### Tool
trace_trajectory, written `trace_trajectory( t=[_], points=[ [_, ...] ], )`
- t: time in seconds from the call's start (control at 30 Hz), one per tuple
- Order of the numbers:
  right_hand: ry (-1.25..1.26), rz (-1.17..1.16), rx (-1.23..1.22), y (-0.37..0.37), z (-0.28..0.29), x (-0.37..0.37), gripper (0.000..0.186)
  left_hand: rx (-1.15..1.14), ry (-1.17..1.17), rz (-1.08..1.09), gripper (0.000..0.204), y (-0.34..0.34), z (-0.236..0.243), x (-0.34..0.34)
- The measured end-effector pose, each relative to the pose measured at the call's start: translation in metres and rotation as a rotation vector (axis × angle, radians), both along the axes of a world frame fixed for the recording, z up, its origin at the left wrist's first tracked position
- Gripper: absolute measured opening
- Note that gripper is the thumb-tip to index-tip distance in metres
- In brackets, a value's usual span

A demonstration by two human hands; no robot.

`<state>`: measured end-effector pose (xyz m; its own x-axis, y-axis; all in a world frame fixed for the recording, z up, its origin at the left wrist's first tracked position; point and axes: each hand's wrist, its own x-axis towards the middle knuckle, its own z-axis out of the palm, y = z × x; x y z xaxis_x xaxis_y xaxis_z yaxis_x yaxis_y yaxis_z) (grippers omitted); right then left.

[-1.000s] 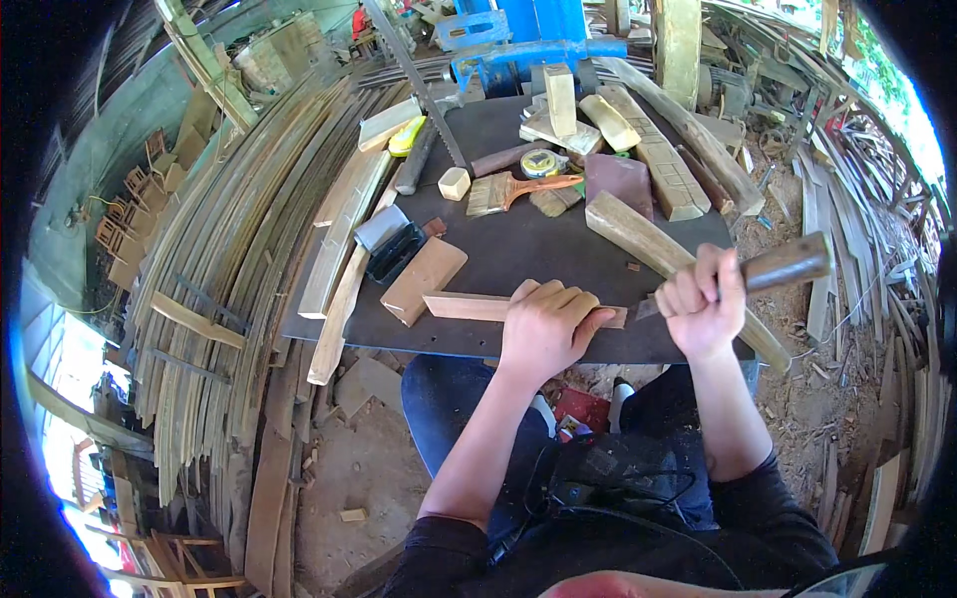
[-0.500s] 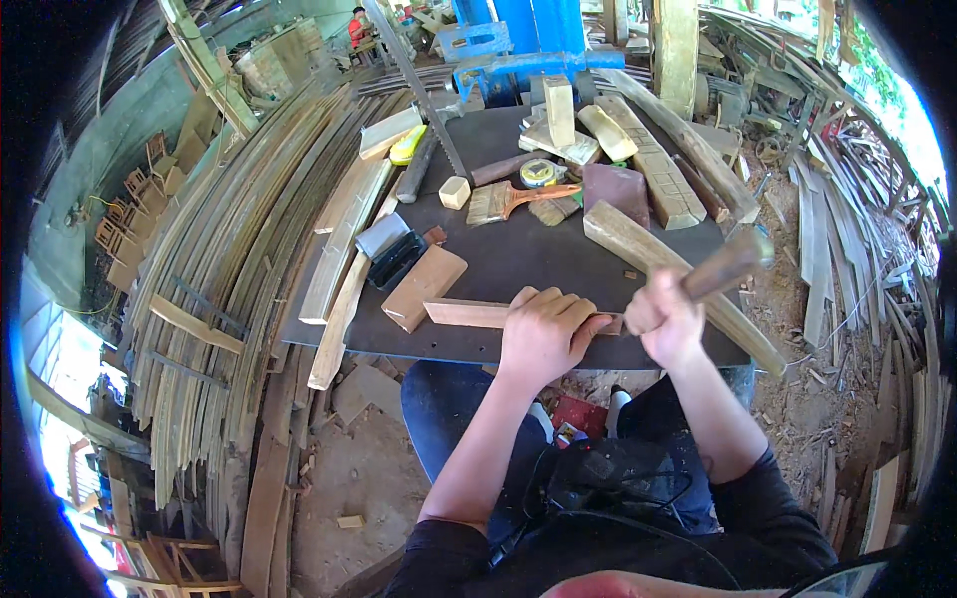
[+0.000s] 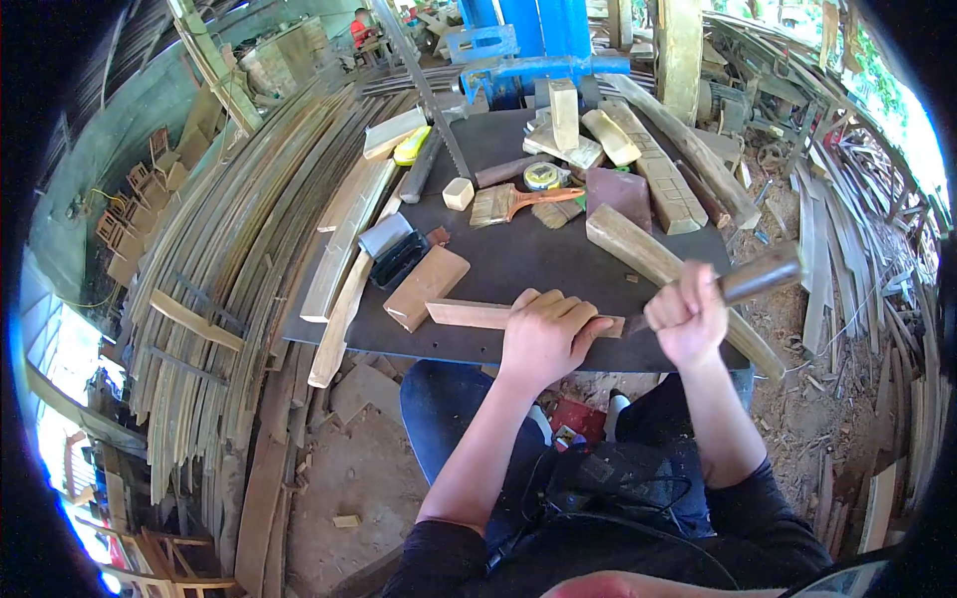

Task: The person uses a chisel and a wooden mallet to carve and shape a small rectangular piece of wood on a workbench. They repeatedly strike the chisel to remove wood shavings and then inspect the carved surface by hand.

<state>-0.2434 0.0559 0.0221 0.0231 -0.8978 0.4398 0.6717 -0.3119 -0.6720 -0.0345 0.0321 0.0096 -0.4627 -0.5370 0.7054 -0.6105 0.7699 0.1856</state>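
Note:
My left hand (image 3: 546, 334) is closed over a thin reddish wooden strip (image 3: 464, 314), pressing it flat near the front edge of the dark tabletop (image 3: 538, 254). The strip's right end sticks out past my thumb. My right hand (image 3: 690, 317) grips a chisel (image 3: 760, 276) with a thick brown wooden handle that points up to the right. Its dark blade runs left from my fist toward the strip's right end; whether the tip touches the wood I cannot tell. A flat wooden block (image 3: 427, 287) lies beside the strip's left end.
Behind my right hand lies a long wooden bar (image 3: 638, 247). Farther back are a paintbrush (image 3: 510, 202), a tape measure (image 3: 541, 176), a brown square piece (image 3: 618, 194), a handsaw (image 3: 439, 110) and a blue vise (image 3: 538, 68). An opened case (image 3: 397, 257) sits left. Stacked planks (image 3: 239, 229) flank the table.
My right hand with the chisel has moved slightly right, away from the strip's end, baring more of that end. My left hand and the strip stay put.

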Motion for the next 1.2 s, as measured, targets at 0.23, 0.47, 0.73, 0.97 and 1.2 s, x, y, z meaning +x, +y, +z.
trace_trajectory(
  t=[0.23, 0.47, 0.73, 0.97, 1.2],
  points=[
    [0.107, 0.03, 0.086, 0.002, -0.004, 0.008, 0.052, -0.011, 0.01, -0.012, 0.021, -0.002, 0.0, -0.004],
    [0.046, 0.002, -0.079, 0.002, 0.022, -0.008, 0.05, -0.011, -0.007, 0.009, 0.021, 0.0, 0.0, 0.001],
    [0.043, -0.002, -0.002, 0.002, 0.009, 0.007, 0.042, -0.009, 0.012, 0.006, 0.022, 0.0, -0.002, -0.001],
    [0.153, -0.047, 0.175, 0.001, -0.005, 0.02, 0.039, 0.0, 0.016, 0.001, 0.022, 0.001, 0.0, -0.002],
    [0.011, 0.016, -0.066, -0.002, 0.018, -0.006, 0.045, 0.024, -0.013, 0.024, 0.022, 0.002, -0.002, 0.004]
  ],
)
